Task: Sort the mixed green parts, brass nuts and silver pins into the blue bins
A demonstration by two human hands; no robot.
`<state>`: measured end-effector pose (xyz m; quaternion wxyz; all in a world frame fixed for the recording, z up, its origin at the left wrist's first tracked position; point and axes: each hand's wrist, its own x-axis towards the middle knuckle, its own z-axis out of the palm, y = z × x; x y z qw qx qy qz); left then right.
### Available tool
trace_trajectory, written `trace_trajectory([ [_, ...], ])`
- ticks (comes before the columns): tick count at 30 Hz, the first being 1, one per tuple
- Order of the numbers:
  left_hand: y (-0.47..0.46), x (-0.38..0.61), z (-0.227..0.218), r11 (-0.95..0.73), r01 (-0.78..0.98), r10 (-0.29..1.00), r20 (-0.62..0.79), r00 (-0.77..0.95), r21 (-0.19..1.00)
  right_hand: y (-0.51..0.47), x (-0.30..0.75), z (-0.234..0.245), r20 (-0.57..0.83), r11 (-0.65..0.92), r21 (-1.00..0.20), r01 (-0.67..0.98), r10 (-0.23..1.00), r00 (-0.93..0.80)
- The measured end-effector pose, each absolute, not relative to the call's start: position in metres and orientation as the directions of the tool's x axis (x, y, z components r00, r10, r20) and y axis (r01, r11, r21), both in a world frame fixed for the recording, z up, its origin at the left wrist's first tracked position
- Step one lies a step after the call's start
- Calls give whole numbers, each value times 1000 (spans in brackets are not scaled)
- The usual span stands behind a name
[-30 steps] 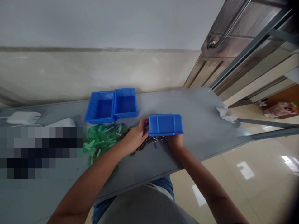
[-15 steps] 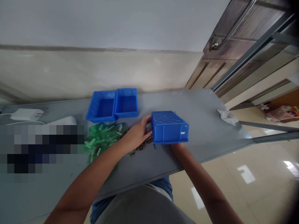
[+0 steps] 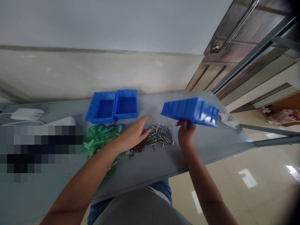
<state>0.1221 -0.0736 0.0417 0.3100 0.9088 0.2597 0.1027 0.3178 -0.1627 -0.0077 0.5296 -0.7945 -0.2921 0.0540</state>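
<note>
I have the right hand (image 3: 187,133) gripping the tilted blue bin (image 3: 179,108) by its lower edge, right of the pin pile (image 3: 161,134) — likely for clearance — and the left hand (image 3: 130,136), thumb spread wide, left of that pile, perhaps hemming it.

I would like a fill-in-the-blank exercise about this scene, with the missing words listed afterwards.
1. The person's ____ hand holds a tilted blue bin.
2. Near the wall, ____ other blue bins stand side by side.
3. The brown parts lie to the ____ of the silver pins.
4. The see-through material is coloured ____.

Missing words: right; two; left; green.
</note>
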Motion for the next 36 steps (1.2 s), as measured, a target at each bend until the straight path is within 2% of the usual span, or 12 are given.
trace_trajectory([
  [2,-72,113,44,-671,405,541,36,840,621,-155,325,2,220,-377,-809,450,515,828],
  [5,-73,96,46,-633,414,560,18,828,654,-134,333,17,195,-535,-613,582,611,767],
  [10,-79,61,47,-560,422,641,50,766,713,-92,334,29,41,-528,-437,728,797,603],
  [12,-76,48,46,-552,492,704,61,707,673,-77,333,30,-63,-489,-366,792,862,503],
  [14,-65,36,42,-576,557,763,151,628,598,-66,333,31,-126,-438,-340,832,898,421],
  [18,-27,19,23,-633,658,774,310,553,409,-52,335,34,-207,-354,-323,878,931,300],
  [21,0,15,8,-674,685,739,282,613,277,-50,327,37,-171,-391,-268,880,919,356],
  [24,14,16,2,-688,701,725,226,651,188,-58,301,40,-16,-453,-225,863,887,462],
  [25,16,16,1,-688,704,725,219,653,178,-63,290,40,32,-431,-228,873,893,449],
  [27,18,19,2,-676,716,736,219,641,174,-72,267,39,109,-287,-232,929,942,318],
  [30,18,24,5,-650,741,758,222,614,169,-81,241,31,90,-121,-178,977,986,139],
  [36,10,41,14,-700,691,713,125,690,178,-72,228,20,10,-133,-138,982,991,135],
])
